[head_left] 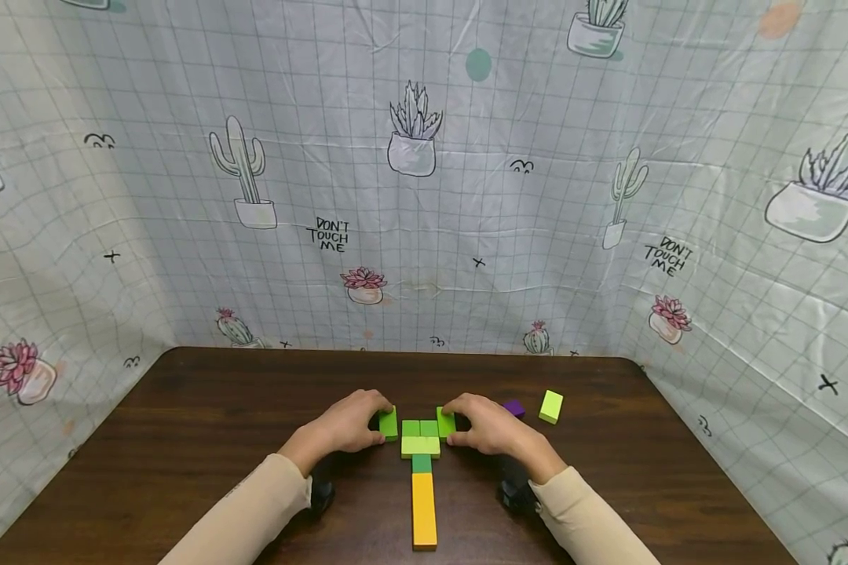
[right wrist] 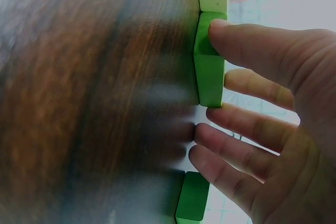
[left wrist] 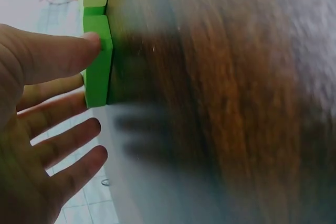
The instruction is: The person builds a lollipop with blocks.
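Note:
In the head view my left hand (head_left: 345, 422) pinches a bright green block (head_left: 390, 426) between thumb and fingers. Opposite it, my right hand (head_left: 491, 424) pinches a matching green block (head_left: 446, 424). Between them lie two small green blocks (head_left: 420, 428) side by side, touching a lime block (head_left: 420, 447). Below that comes a dark green block (head_left: 421, 464), then a long orange-yellow block (head_left: 424, 510), all in one line. The left wrist view shows the thumb on its green block (left wrist: 97, 72); the right wrist view shows likewise for the other block (right wrist: 210, 77).
A yellow-green block (head_left: 551, 406) lies on the dark wooden table (head_left: 254, 392) to the right. Beside it, a purple block (head_left: 514, 408) is partly hidden behind my right hand. A printed grid curtain (head_left: 424, 220) hangs behind and around the table.

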The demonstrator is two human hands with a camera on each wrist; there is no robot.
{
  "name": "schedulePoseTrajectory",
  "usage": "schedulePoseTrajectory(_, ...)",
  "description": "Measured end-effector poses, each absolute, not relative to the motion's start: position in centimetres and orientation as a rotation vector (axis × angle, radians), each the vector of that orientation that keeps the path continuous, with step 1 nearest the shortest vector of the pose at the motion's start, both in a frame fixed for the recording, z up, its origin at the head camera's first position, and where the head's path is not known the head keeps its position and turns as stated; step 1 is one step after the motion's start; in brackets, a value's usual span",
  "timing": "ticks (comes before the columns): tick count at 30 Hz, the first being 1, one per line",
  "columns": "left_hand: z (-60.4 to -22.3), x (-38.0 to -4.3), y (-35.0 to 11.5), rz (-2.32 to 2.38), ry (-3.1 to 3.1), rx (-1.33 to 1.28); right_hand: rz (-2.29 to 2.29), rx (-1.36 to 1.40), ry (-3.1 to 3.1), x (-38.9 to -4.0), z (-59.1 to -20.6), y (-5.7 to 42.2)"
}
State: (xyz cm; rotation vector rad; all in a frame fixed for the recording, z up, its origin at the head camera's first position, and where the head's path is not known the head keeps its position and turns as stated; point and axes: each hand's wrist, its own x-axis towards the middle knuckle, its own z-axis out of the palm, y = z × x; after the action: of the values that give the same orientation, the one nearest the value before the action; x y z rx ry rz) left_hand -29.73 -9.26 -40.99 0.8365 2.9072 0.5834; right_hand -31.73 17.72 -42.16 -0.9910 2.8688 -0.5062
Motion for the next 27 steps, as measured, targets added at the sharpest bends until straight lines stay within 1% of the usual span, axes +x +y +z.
schedulePoseTrajectory(27,-41.45,-29.81,-8.65,0.573,2.894,0.899,-0.503,-1.0,2.879,-31.86,-42.42,17.76)
